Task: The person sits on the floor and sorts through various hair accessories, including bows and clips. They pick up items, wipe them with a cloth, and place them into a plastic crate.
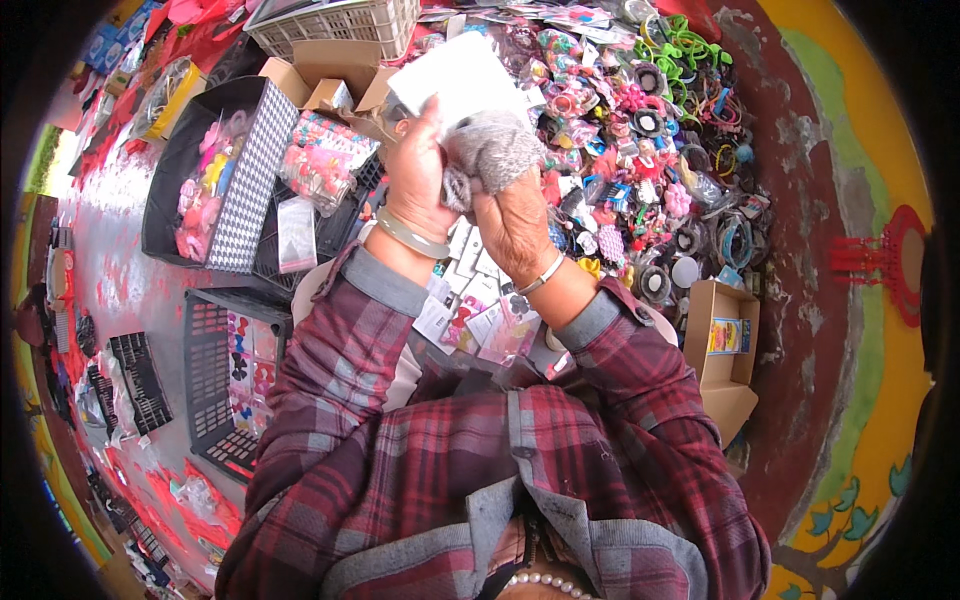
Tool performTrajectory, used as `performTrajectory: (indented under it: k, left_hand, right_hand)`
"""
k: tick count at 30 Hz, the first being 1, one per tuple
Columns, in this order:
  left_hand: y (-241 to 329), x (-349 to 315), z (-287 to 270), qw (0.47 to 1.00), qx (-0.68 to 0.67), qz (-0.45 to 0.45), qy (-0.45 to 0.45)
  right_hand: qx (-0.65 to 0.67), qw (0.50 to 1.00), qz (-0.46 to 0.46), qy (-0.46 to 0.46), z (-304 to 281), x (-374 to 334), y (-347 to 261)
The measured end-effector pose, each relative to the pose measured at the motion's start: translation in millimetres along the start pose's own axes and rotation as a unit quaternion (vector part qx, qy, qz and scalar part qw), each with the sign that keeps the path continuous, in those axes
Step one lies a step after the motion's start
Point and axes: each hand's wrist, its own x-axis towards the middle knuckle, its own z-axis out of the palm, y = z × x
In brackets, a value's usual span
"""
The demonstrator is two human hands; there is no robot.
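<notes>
In front of my chest, both hands are closed round a grey, fuzzy, bunched piece of fabric [495, 150]. Its exact kind cannot be made out. My left hand [416, 165], with a pale bangle at the wrist, grips it from the left, its thumb pointing up. My right hand [516, 228], wearing a metal bracelet, pinches its lower side, with the fingertips partly hidden. Just beyond the fabric, a blank white card [462, 72] shows against my left thumb; what holds it is hidden. Below the hands lie several small carded accessories [470, 300], some with bows.
A big heap of hair accessories [640, 150] spreads to the right. An open cardboard box [720, 370] stands nearer on that side. On the left are a houndstooth-patterned bin [243, 175], a black plastic crate [205, 355] and a small cardboard box [340, 62]. A beige basket [345, 30] sits at the back.
</notes>
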Motion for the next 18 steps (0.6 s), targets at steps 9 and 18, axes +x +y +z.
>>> performTrajectory:
  k: [9, 18]
  left_hand:
    - [-27.0, -17.9, 5.0, 0.981, -0.119, -0.143, -0.059]
    - [-20.5, -19.7, 8.8, 0.976, -0.112, -0.157, -0.098]
  right_hand:
    - [-0.16, 0.985, -0.044, 0.038, -23.1, 18.9, 38.7]
    - [0.244, 0.901, 0.278, 0.228, -52.5, 24.8, 102.9]
